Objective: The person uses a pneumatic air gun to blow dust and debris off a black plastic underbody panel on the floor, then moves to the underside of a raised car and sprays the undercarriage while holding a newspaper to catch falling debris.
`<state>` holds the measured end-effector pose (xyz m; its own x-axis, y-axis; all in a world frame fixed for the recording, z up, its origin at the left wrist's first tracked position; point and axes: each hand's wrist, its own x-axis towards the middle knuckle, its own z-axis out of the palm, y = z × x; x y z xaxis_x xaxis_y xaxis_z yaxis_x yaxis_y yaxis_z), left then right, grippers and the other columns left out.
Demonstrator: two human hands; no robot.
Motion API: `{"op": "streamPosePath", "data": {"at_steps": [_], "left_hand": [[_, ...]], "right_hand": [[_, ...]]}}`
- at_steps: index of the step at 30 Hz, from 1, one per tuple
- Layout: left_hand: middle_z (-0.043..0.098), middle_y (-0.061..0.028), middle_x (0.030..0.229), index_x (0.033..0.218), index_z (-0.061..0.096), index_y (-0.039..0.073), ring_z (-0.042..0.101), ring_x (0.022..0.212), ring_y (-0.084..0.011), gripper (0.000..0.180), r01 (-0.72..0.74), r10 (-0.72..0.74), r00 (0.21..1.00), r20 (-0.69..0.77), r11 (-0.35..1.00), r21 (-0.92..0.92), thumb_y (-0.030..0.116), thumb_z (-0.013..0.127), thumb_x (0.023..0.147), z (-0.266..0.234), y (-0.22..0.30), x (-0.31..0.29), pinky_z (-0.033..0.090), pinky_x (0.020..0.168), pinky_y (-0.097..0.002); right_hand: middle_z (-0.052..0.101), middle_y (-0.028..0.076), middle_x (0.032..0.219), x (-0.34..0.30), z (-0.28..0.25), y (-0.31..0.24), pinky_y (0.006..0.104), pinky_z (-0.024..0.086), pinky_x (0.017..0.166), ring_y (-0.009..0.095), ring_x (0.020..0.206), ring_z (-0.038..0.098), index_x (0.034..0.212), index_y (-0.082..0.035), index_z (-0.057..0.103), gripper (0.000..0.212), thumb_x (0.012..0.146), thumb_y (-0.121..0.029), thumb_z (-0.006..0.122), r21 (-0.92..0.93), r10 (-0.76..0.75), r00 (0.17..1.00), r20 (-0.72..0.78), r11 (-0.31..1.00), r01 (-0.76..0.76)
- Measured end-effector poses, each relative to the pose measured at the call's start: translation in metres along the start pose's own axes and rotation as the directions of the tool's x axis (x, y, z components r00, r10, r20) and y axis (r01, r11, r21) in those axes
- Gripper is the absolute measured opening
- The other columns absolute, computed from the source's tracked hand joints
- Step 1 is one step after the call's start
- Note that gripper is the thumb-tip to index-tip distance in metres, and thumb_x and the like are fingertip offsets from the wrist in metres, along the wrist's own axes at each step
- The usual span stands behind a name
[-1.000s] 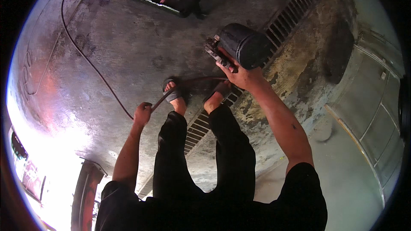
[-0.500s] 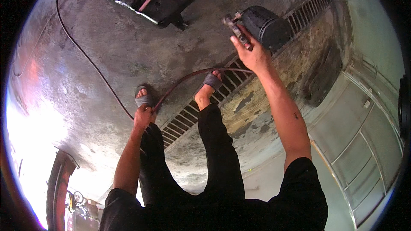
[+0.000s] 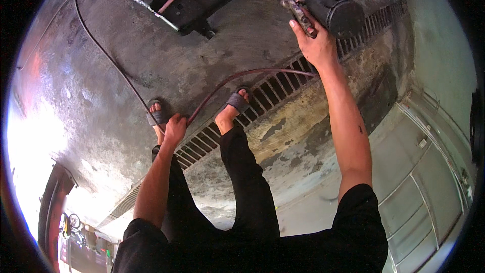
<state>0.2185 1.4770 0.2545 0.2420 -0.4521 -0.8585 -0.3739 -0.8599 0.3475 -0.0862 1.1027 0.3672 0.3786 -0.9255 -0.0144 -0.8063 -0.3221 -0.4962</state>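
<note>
- While raised out ahead at arm's length, right hand (image 3: 317,45) wrapped around the metal handle (image 3: 299,12) of a dark cylindrical tool (image 3: 333,11), fingers pressed shut around it, thumb up along its side.
- Held high at the upper right of the view, above the floor grate (image 3: 283,88), clear of the ground.
- Running from under that hand, a reddish hose (image 3: 237,78), curving in an arc down and left over the grate to the left hand (image 3: 174,127).
- Left hand curled closed around the hose, gripping it just beside the left foot.
- Past that fist, a thin dark line (image 3: 108,60) carrying on up and left across the concrete floor (image 3: 101,121) toward the top edge; cannot tell whether it is the same hose.
- Below the hands, two legs in black trousers (image 3: 247,182), feet in grey sandals (image 3: 235,102), the right foot on the grate, the left at its edge.
- Grate stretching diagonally from lower left to upper right, stained and patchy concrete on either side.
- At the top, a dark metal frame (image 3: 177,5) with a pinkish bar lying across it, well apart from both hands.
- On the right, a pale panelled metal door (image 3: 429,172).
- Far left, strong glare on wet-looking floor; bottom left, a red edge and small clutter too small to make out.
</note>
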Motion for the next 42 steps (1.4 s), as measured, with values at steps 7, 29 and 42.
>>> {"op": "streamPosePath", "data": {"at_steps": [7, 29, 42], "left_hand": [[0.068, -0.0239, 0.101, 0.109, 0.067, 0.003, 0.064, 0.102, -0.0372, 0.034, 0.044, -0.044, 0.999, 0.003, 0.999, 0.020, 0.024, 0.052, 0.085, -0.039, -0.024, -0.017, 0.048, 0.090, -0.0398], [0.067, -0.0274, 0.098, 0.108, 0.067, 0.004, 0.065, 0.099, -0.0415, 0.035, 0.037, -0.039, 0.993, -0.113, 0.999, -0.017, 0.026, 0.053, 0.085, -0.053, -0.072, -0.027, 0.050, 0.087, -0.0446], [0.066, -0.0264, 0.103, 0.108, 0.065, 0.002, 0.063, 0.102, -0.0420, 0.036, -0.144, 0.145, 0.989, -0.010, 0.986, 0.083, 0.025, 0.052, 0.084, -0.019, -0.007, -0.008, 0.049, 0.088, -0.0448]], "right_hand": [[0.072, 0.007, 0.088, -0.027, 0.008, -0.067, 0.0373, 0.055, 0.073, 0.025, 0.078, 0.069, 0.122, -0.016, 0.065, 0.043, 0.089, -0.044, 0.065, 0.034, -0.035, 0.991, 0.128, 0.999, 0.031], [0.069, 0.016, 0.107, -0.026, 0.024, -0.138, 0.0363, 0.053, 0.083, 0.027, 0.098, 0.068, 0.115, -0.004, 0.069, 0.042, 0.087, -0.035, 0.072, 0.162, -0.071, 0.958, 0.279, 0.986, 0.026], [0.071, 0.012, 0.099, 0.039, -0.020, -0.052, 0.0400, 0.053, 0.081, 0.028, 0.094, 0.069, 0.129, -0.022, 0.062, 0.050, 0.089, -0.052, 0.063, 0.035, 0.147, 0.975, 0.168, 0.987, -0.155]]}}
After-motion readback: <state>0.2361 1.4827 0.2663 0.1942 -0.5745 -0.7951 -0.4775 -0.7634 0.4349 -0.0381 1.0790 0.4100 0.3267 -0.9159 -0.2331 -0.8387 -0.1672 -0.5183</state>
